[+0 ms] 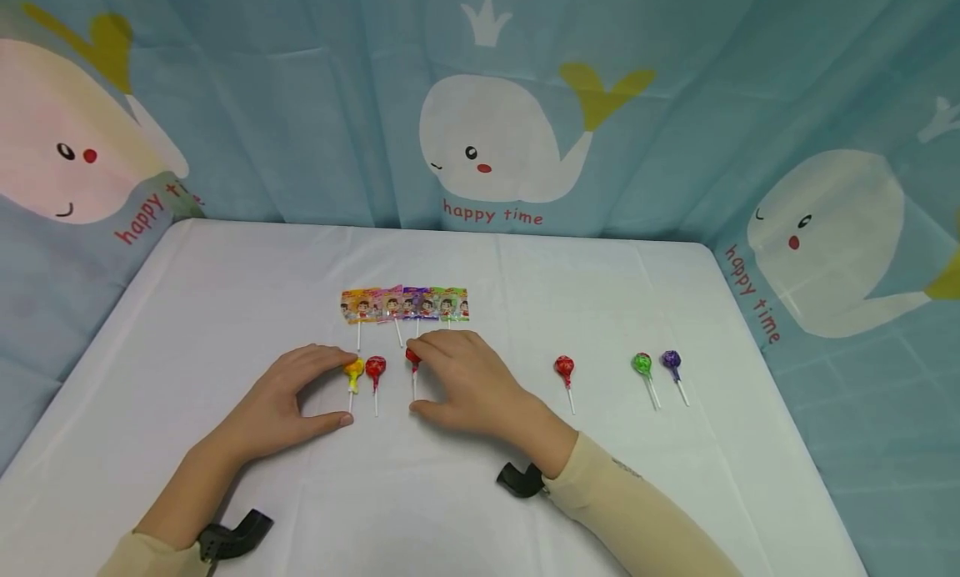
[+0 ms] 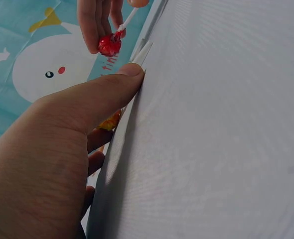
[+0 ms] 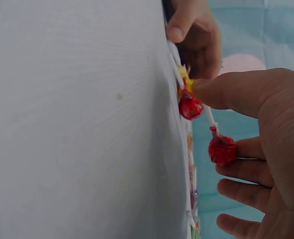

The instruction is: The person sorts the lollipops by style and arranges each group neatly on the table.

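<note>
While no box or tray appears anywhere, a row of flat lollipops in printed cartoon wrappers (image 1: pixel 405 304) lies just above the centre of the head view, sticks pointing toward me. My left hand (image 1: pixel 288 398) rests palm-down at lower centre-left, fingers loosely curved, their tips touching the round yellow-wrapped lollipop (image 1: pixel 354 370); the thumb lies flat on the cloth near its stick. Just right of it lies a round red-wrapped lollipop (image 1: pixel 376 367), untouched. My right hand (image 1: pixel 472 385) sits at centre, fingertips pinching a second red-wrapped ball lollipop (image 1: pixel 412 357), which the right wrist view shows lifted off the cloth by its head, stick slanting down. Toward centre-right, well apart, lie another red lollipop (image 1: pixel 564 367), a green one (image 1: pixel 641 363) and a purple one (image 1: pixel 671 360). Everything rests on a white tablecloth (image 1: pixel 225 310), backed by a pale blue curtain with white whales (image 1: pixel 495 135).
</note>
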Demonstrator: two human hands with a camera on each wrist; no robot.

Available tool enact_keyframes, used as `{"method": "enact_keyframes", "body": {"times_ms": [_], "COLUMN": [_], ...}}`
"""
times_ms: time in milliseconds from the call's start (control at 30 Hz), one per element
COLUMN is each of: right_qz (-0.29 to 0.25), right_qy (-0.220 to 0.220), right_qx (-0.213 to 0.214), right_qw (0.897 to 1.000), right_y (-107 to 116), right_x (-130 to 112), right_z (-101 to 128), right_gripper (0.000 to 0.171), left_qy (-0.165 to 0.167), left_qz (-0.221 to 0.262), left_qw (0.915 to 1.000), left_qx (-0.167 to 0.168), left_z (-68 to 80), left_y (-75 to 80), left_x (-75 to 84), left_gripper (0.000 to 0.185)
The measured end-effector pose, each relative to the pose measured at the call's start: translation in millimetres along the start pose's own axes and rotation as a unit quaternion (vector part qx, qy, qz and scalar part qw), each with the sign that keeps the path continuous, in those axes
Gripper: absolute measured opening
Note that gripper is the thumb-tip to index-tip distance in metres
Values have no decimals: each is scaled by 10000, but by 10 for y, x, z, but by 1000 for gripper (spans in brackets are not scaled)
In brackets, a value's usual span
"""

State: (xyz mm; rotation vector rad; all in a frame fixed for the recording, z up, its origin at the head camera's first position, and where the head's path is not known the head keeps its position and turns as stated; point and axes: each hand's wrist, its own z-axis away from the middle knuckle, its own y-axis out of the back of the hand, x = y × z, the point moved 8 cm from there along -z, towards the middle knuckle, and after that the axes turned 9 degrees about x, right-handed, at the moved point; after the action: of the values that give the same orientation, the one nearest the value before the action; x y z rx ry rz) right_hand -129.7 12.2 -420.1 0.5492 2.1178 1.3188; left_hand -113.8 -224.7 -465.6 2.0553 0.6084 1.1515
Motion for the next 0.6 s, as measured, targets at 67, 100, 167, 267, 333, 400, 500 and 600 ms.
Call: {"method": "enact_keyframes", "body": {"times_ms": [67,100,167,267,333,400,500,600], "right_qz": [57,75,107,110,92,66,41,63], "right_qy": [8,9,13,43,81,123,165,182], "right_qx": [-47,-67,-98,-120,-118,-105,-101,-138], "right_qw": [10000,9999,9999,9999,9999,9998,9998,9997], "right_y": [-18,-25,-41,-69,-88,-106,-126,-145], "right_x": [-12,-17,-25,-37,-48,-64,-93,-123], "right_z": [-13,-19,-33,-48,-59,-71,-92,-109], "right_gripper": [78,78,78,78,77,77,77,77], "left_qy": [0,-3,-7,-8,-7,-10,-26,-48], "left_qz": [2,11,24,29,28,27,38,55], "left_qw": [10000,10000,10000,10000,10000,10000,10000,10000], "left_qx": [4,5,5,2,2,3,21,43], "left_z": [2,3,3,-2,-5,-7,-6,-3], "left_y": [2,2,2,4,4,4,7,8], "left_x": [-2,-2,-2,-2,-1,2,6,7], "left_gripper": [81,81,81,81,81,81,81,81]}}
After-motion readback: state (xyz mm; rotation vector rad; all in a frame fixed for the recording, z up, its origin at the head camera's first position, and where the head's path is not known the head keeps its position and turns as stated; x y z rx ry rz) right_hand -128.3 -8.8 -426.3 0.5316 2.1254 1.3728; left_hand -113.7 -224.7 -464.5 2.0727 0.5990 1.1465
